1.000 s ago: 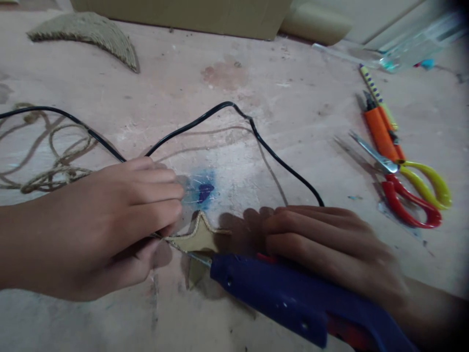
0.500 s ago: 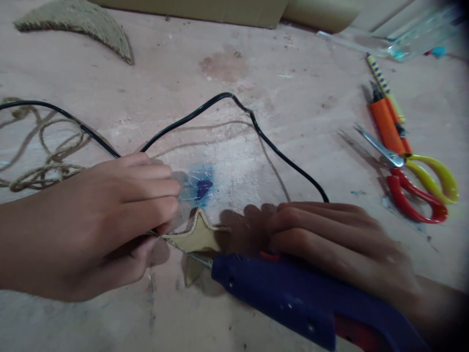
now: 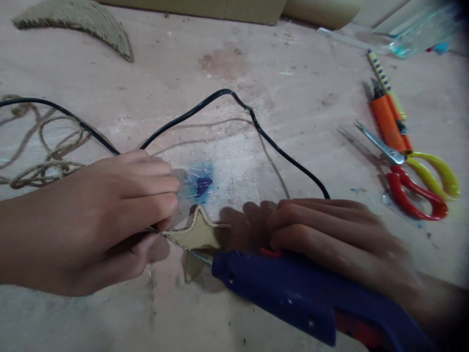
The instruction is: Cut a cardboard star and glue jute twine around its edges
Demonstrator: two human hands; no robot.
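Observation:
A small cardboard star lies on the table, with twine running along its upper edge. My left hand is closed at the star's left tip, pinching the twine there. In my right hand is a blue glue gun, its fingers wrapped over the top. The gun's metal nozzle points left and meets the star's lower left edge. Part of the star's lower side is hidden under the gun.
A black cord arches behind my hands. Loose twine lies at left, below a twine-covered crescent. Scissors, an orange cutter and a dotted stick lie at right. A cardboard box stands at the back.
Both hands, the star and the glue gun keep nearly the same places. The whole view has shifted very slightly; the nozzle stays at the star's lower left edge.

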